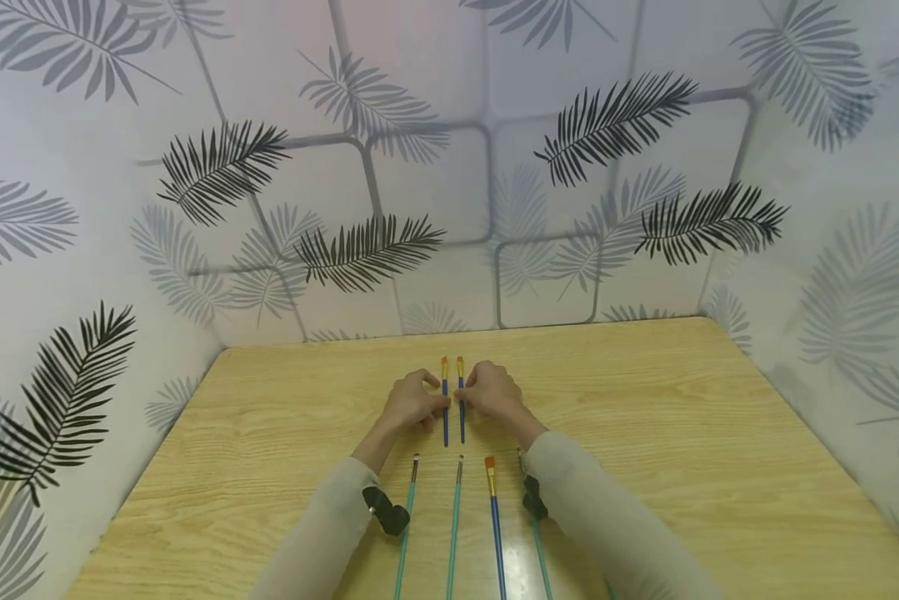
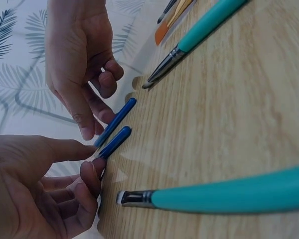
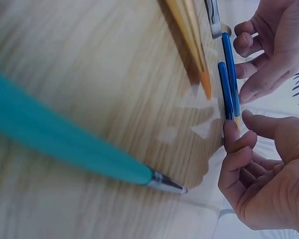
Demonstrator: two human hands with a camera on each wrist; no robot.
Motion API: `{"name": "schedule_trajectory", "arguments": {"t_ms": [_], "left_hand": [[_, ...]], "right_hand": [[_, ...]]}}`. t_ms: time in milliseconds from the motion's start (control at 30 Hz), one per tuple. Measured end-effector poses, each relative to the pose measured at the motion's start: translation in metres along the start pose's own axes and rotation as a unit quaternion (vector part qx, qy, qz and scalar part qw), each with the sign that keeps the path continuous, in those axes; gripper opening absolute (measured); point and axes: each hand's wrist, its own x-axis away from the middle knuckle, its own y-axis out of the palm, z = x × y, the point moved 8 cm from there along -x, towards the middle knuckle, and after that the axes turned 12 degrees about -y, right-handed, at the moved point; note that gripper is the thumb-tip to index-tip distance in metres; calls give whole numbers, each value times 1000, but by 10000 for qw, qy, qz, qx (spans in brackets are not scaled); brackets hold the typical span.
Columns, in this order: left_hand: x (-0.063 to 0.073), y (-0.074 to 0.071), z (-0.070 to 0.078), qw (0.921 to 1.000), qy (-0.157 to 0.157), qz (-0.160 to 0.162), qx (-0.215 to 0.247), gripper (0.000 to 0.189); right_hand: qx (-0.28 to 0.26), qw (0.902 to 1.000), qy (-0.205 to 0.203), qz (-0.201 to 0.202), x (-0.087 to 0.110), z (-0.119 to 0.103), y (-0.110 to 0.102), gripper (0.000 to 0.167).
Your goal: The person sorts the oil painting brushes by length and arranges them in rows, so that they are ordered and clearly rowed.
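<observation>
In the head view, the left hand (image 1: pixel 415 402) and right hand (image 1: pixel 494 392) meet near frame centre, slightly apart, thumb and fingers pinching the left blue brush (image 1: pixel 445 427) and right blue brush (image 1: pixel 461 425), which stand side by side over the tabletop (image 1: pixel 644 400). Teal brushes (image 1: pixel 455 517) and another blue brush (image 1: pixel 497 533) lie bottom centre.

In the left wrist view, both blue handles show left of centre, between the hands.

In the right wrist view, they show at upper right; a teal brush crosses the lower left.

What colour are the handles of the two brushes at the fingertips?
Both handles are blue; the left wrist view shows it best.
</observation>
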Motion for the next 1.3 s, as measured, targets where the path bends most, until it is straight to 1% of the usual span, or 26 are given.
{"name": "schedule_trajectory", "arguments": {"t_ms": [100,233,433,567,667,800,1033,1167,1300], "left_hand": [[2,-2,-1,10000,1,-7,19,43],[4,-4,-1,10000,29,-44,62,43],[3,-7,-1,10000,-52,-16,63,43],[3,-8,0,10000,-30,-20,79,43],[3,-8,0,9999,-3,-51,88,43],[6,-9,0,9999,44,-48,135,43],[11,-15,1,9991,77,0,414,42],[13,-17,0,9987,96,-86,496,43],[15,-18,1,9980,172,-200,579,45]], "right_hand": [[-95,9999,-23,31,1,2,-1,24],[-312,9995,-36,50,3,6,-3,34],[-563,9983,-158,6,8,7,-7,42],[-740,9971,-146,64,10,10,-11,41],[-912,9958,-50,84,10,15,-13,38],[-1086,9941,16,39,11,20,-13,37],[-1493,9888,-9,-20,16,20,-17,37],[-1741,9847,-61,-96,20,20,-18,37],[-1957,9804,-168,-171,23,19,-21,42]]}}
